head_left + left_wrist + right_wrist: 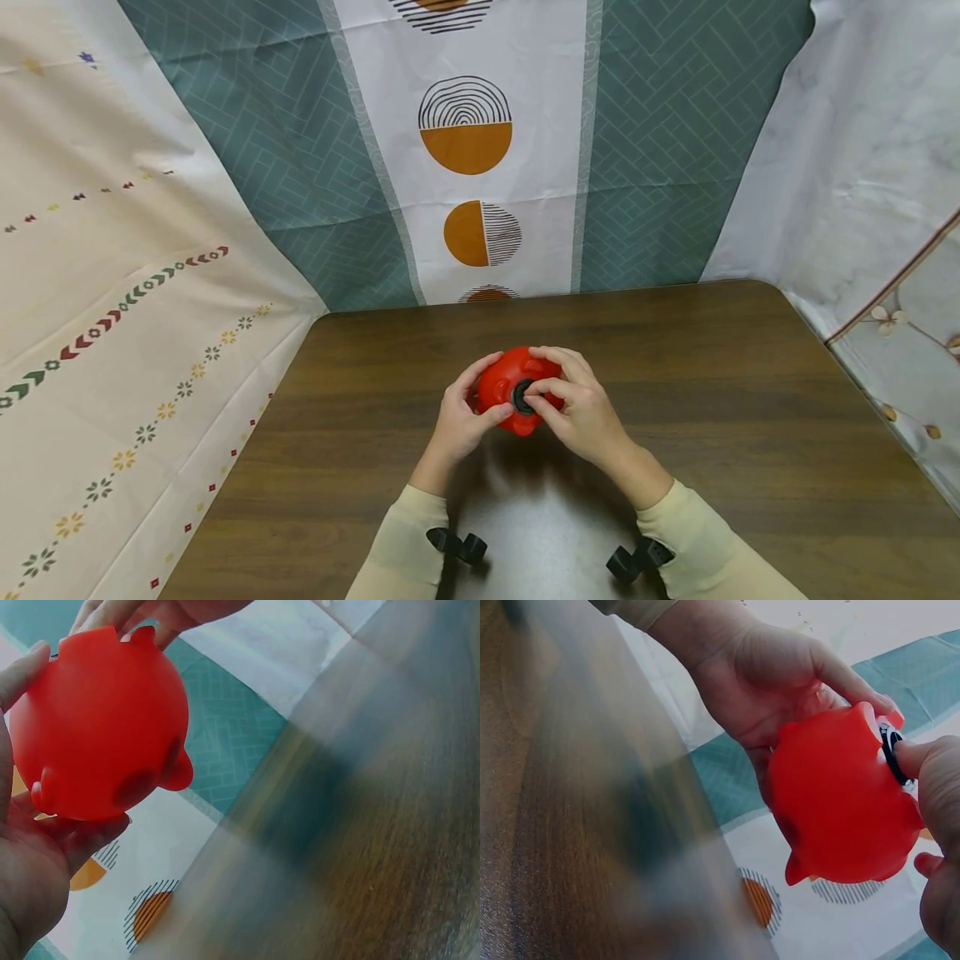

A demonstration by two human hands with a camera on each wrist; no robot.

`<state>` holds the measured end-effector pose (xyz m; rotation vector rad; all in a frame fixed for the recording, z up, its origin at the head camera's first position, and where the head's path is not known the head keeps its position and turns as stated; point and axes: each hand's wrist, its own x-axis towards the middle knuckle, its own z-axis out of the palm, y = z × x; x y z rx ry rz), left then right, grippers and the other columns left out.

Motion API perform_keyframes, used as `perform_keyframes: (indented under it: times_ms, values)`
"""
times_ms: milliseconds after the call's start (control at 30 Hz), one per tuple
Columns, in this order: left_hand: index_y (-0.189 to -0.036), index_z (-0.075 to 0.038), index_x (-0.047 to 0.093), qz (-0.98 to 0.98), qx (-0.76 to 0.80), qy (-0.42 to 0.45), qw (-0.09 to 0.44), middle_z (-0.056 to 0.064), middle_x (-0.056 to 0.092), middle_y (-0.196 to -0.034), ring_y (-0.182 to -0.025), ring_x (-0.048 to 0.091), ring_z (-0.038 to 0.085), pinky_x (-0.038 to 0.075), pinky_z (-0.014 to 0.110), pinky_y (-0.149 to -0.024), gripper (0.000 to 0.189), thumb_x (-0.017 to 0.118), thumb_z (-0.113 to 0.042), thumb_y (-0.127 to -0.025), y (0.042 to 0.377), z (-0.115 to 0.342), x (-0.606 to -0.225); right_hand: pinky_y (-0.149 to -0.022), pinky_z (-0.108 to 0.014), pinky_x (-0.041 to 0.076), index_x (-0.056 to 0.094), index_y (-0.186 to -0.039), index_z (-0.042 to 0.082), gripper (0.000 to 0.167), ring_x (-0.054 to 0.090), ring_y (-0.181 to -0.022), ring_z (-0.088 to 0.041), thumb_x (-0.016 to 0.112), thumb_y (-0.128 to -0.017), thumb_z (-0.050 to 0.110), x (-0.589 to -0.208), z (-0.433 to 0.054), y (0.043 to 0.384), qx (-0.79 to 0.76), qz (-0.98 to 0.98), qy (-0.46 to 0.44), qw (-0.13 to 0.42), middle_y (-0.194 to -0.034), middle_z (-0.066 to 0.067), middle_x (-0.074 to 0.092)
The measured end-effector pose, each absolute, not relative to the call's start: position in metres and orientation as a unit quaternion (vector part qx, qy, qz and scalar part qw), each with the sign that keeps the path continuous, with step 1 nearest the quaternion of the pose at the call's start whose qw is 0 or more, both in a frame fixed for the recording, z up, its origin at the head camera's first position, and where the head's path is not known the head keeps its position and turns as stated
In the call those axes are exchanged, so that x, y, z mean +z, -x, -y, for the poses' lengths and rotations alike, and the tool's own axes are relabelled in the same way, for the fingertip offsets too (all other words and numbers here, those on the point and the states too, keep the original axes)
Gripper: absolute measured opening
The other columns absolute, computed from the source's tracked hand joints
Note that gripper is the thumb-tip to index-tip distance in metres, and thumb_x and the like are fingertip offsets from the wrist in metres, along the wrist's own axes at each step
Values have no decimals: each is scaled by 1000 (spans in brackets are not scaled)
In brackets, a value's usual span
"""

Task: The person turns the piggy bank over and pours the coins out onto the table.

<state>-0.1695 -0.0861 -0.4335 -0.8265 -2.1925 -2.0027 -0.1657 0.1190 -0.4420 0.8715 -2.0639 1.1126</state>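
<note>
From where I stand, a brown wood-grain table (735, 400) stretches out under the work, a pale glare on its near edge. Behind it hangs a green-and-white cloth printed with orange-and-black circles (652, 125); a cream patterned cloth (150, 250) drapes the left side and a white marbled cloth with a floral print (855, 158) the right. Each pale yellow sleeve (408, 542) has a black strap with a small block (446, 542) round it. What gets in the way of looking is the right hand (583, 412) itself — its fingers cover part of the round black plug-like disc (518, 396) that thumb and forefinger pinch, while other fingers rest on the body behind. The left hand (461, 421) curls round the side of that body, a glossy red rounded one (497, 379) held up over the middle of the table, its shadow falling below. It is smooth and plump, with stubby bumps and little ear-like points sticking out, and a couple of darker patches low on its surface. The black disc sits at a round place on the face turned to the person — whatever the red body may contain is hidden from me.
</note>
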Motion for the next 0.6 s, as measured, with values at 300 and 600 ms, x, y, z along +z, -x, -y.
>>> perform_keyframes:
  times_ms: [300, 600]
  values:
    - [-139, -2, 47, 714, -646, 268, 36, 17, 62, -116, -97, 61, 28, 57, 40, -76, 63, 74, -13, -84, 169, 94, -432, -93, -41, 48, 75, -86, 9, 12, 46, -121, -28, 80, -76, 5, -431, -118, 160, 430, 771, -336, 329, -128, -10, 57]
    - [-138, 0, 48, 721, -642, 256, 51, 19, 63, -113, -94, 62, 25, 57, 39, -75, 62, 74, -5, -81, 166, 105, -426, -90, -28, 46, 74, -84, 10, 16, 52, -110, -25, 81, -73, 2, -428, -142, 162, 425, 770, -331, 342, -117, -9, 61]
